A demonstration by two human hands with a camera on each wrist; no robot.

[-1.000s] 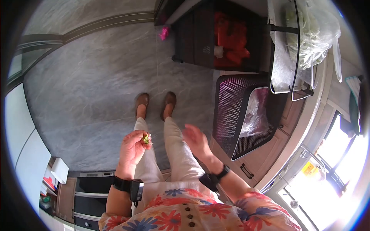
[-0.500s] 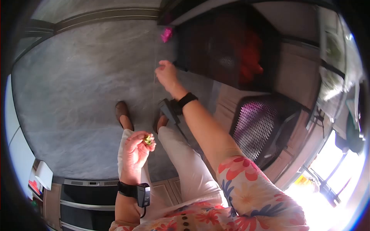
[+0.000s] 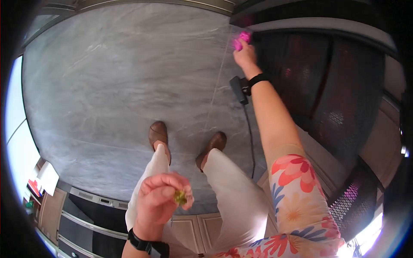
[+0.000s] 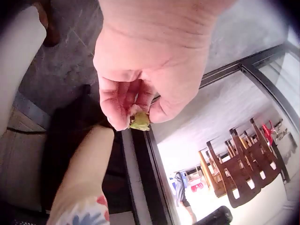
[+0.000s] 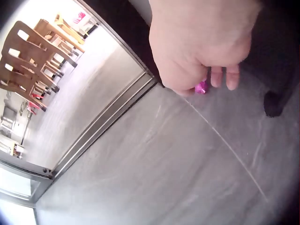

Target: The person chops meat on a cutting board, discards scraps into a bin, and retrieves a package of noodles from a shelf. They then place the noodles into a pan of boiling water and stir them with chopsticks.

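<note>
My left hand (image 3: pixel 157 204) pinches a small yellow-green piece (image 3: pixel 180 197) between thumb and fingers, over the left thigh. The left wrist view shows the piece (image 4: pixel 139 121) at the tips of the curled fingers of that hand (image 4: pixel 152 65). With the arm stretched out, my right hand (image 3: pixel 246 56) is at a bright pink crumpled thing (image 3: pixel 242 41) near the dark cabinet. In the right wrist view, the pink thing (image 5: pixel 201 87) shows beside the thumb, partly covered by the hand (image 5: pixel 204 47), two fingers hanging apart. Whether they touch it I cannot tell.
Grey marbled floor (image 3: pixel 129 69) lies around two brown shoes (image 3: pixel 158 132). A dark cabinet (image 3: pixel 344 86) and a black mesh basket (image 3: pixel 350 198) stand at the right. A door track (image 5: pixel 108 119) runs along the floor, with wooden chairs (image 5: pixel 28 51) beyond it.
My right hand has moved from beside the legs, up and forward to the pink thing. The left hand keeps its pinch on the green piece. The view has shifted, and the cabinet fills more of it.
</note>
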